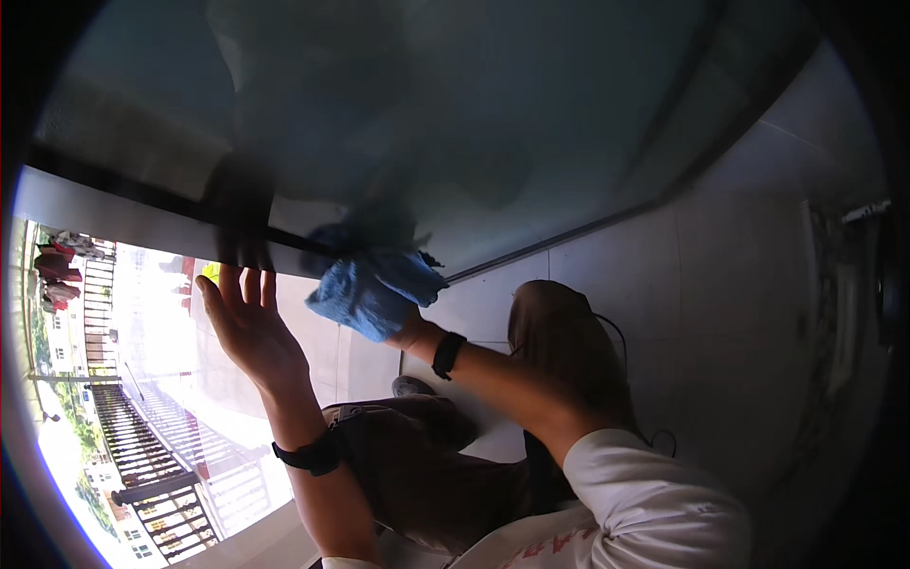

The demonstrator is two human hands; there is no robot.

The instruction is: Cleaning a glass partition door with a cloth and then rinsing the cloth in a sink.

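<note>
A large dark glossy panel (455,128) fills the upper part of the view and reflects my hands. Against its lower edge my right hand (402,323) holds a crumpled blue cloth (366,291), which covers most of the fingers. To the left, my left hand (256,327) is raised with its fingers apart and nothing in it; the fingertips reach the panel's pale lower edge, though whether they touch it I cannot tell. Both wrists wear black bands.
My bent knees are below the panel, above a light tiled floor (625,263). A thin dark cable (622,334) runs beside one knee. At the left are a dark metal railing (135,434), bright daylight and hanging clothes (57,274).
</note>
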